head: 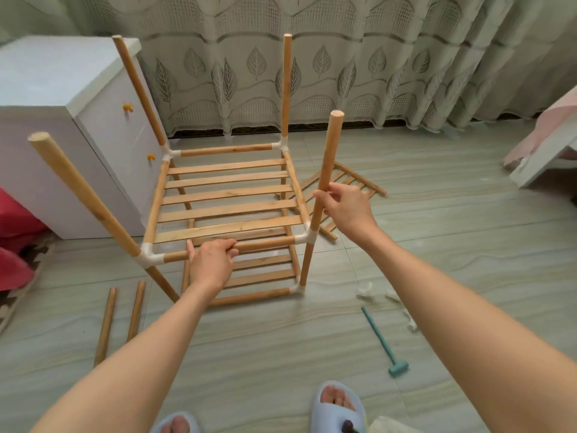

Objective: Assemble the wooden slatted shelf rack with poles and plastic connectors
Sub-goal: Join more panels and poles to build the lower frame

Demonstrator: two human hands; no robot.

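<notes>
Shelf rack (pixel 229 195) stands half built on the tiled floor beside a white cabinet (pixel 46 120), the left hand (pixel 212 260) curled round its near front rail and the right hand (pixel 343 204) gripping the near right pole (pixel 326 170) with fingers wrapped. To seat that pole well, brace the rail and press straight down into the white connector (pixel 307 235), judging by its slight lean. A spare slatted panel (pixel 340 189) lies behind, two loose poles (pixel 120 320) and a green mallet (pixel 384 342) lie near the feet, none blocking.
</notes>
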